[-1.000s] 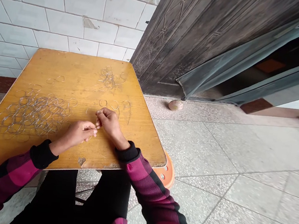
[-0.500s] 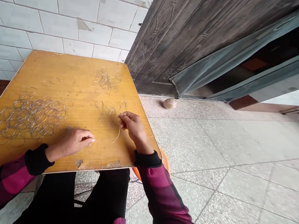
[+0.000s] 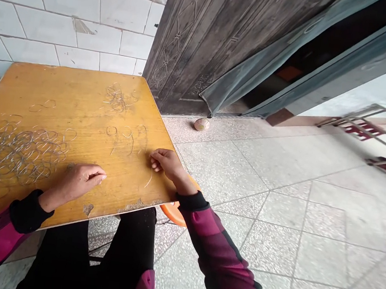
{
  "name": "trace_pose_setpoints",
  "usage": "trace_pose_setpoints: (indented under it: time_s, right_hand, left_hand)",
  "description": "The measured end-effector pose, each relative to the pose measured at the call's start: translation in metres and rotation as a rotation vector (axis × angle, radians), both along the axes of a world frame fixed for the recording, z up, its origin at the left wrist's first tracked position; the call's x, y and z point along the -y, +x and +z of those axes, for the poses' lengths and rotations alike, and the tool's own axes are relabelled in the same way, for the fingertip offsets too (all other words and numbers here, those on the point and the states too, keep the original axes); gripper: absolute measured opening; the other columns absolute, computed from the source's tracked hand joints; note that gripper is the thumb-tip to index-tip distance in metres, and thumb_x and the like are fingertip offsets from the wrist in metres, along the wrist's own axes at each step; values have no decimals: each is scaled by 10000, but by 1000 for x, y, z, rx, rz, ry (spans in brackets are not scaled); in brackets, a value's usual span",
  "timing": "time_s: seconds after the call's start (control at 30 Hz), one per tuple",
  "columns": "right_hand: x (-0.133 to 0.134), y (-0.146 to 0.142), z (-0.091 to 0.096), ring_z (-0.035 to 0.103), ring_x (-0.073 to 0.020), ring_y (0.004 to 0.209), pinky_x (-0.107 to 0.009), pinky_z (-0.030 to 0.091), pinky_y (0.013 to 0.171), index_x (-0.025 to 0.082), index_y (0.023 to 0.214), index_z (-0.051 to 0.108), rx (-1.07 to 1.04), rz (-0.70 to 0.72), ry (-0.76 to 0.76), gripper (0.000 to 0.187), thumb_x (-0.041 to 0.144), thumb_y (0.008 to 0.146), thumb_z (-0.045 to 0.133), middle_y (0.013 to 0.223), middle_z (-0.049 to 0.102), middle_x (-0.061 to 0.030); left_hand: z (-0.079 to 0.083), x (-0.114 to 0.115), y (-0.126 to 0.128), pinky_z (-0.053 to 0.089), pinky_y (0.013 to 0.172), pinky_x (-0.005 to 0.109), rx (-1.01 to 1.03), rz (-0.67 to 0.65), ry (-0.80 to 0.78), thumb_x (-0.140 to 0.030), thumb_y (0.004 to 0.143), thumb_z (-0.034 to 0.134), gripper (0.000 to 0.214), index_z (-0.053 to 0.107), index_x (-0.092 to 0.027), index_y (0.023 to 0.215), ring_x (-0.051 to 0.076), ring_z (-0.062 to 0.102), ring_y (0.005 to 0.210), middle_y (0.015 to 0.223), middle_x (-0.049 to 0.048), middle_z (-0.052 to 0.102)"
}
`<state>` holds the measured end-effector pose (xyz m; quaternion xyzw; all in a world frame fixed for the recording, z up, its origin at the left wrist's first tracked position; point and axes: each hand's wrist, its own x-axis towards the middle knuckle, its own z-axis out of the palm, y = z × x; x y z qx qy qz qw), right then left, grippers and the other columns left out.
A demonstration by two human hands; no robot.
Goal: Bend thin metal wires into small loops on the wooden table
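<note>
My right hand rests near the right edge of the yellow wooden table, its fingers pinched on a thin curved piece of wire that trails toward me. My left hand lies on the table near the front edge with its fingers curled together; I see nothing in it. A big heap of wire rings is spread just left of that hand. A few bent wires and rings lie just beyond my right hand.
A small tangle of rings and a linked pair lie farther back. White tiled wall behind, dark metal door to the right. A ball on the floor, an orange stool under the table corner, a metal rack far right.
My hands were together working one wire; they have parted. The right hand carried the wire to the right, the left sank to the table. My view has swung right.
</note>
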<state>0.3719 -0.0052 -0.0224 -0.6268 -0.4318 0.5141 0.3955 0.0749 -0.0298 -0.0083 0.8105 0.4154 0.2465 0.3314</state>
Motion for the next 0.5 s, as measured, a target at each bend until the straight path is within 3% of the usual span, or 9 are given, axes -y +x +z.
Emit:
trace_pose_setpoints:
  time_s: [0.17,0.37,0.5]
  right_hand:
    - [2,-15,-2,534,-85,387,-195,449,395,161,590,560,29,49,-23,242,280,786,634,461,595,1]
    - [9,-1,-5,569,-104,413,-224,487,434,155,614,580,221,63,18,230,300,790,604,493,611,-9]
    - [16,6,-3,566,-110,443,-234,465,465,159,636,582,352,42,126,230,314,802,546,511,604,-4]
  left_hand:
    - [3,0,0,412,581,225,-52,12,0,-251,824,533,174,671,-197,733,129,604,604,681,5,702]
    - [5,0,-1,407,581,228,-76,11,15,-253,825,537,169,675,-201,741,131,608,608,682,2,703]
    - [0,0,-1,417,588,232,-32,-4,19,-263,832,533,178,674,-197,747,132,610,608,679,8,700]
